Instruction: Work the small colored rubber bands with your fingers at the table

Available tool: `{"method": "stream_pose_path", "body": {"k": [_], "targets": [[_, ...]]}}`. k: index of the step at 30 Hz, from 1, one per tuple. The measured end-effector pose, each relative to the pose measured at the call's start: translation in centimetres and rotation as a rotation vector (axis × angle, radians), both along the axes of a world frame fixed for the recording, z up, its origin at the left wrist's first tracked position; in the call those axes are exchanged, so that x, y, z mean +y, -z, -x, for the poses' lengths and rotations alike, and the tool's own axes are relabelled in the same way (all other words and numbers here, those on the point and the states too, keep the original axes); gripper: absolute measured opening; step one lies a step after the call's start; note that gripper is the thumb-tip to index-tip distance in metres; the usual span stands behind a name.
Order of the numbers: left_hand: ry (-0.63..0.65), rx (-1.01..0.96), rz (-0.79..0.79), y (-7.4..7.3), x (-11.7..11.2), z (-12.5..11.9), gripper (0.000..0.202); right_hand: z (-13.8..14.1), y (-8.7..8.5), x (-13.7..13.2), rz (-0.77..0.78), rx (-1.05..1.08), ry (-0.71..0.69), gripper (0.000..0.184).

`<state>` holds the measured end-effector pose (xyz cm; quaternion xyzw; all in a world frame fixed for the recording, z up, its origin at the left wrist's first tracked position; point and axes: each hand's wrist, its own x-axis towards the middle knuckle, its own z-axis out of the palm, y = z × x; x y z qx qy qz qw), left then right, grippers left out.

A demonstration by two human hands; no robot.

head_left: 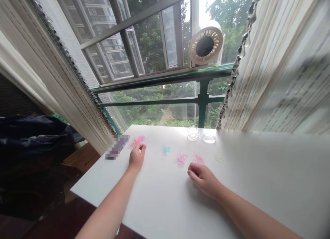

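My left hand (136,155) rests on the white table (257,184), fingers curled and pressed together at the edge of a mixed pink pile of small rubber bands (137,140). Whether it pinches any band is too small to see. My right hand (203,178) lies on the table with its fingers curled under, just below a pink pile (198,159). Another pink pile (180,160) and a teal pile (165,149) lie between the hands. A faint pale pile (218,158) sits further right.
A small clear glass dish (193,133) and a flat clear lid (208,139) stand at the table's far edge. A purple flat object (119,145) lies at the far left corner. Behind are a window, green railing (165,102), a round fan (206,46) and curtains.
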<state>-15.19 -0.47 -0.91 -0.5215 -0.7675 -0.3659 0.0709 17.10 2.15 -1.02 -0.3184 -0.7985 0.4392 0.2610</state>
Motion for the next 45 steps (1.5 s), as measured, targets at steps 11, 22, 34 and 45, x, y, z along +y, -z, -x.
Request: {"method": "stream_pose_path", "body": {"k": [11, 22, 34, 45], "targets": [[0.056, -0.049, -0.086, -1.5, 3.5, 0.3, 0.026, -0.2, -0.2, -0.3, 0.036, -0.036, 0.011, 0.019], [-0.170, -0.150, -0.115, -0.2, 1.4, 4.1, 0.025, -0.5, 0.1, -0.3, 0.074, -0.050, -0.020, 0.024], [-0.227, -0.116, -0.043, -1.2, 1.0, 4.1, 0.028, -0.8, -0.4, -0.5, 0.113, -0.049, -0.017, 0.025], [0.043, -0.064, -0.186, -2.6, 1.1, -0.8, 0.022, -0.5, 0.0, -0.4, 0.127, 0.009, 0.008, 0.023]]}}
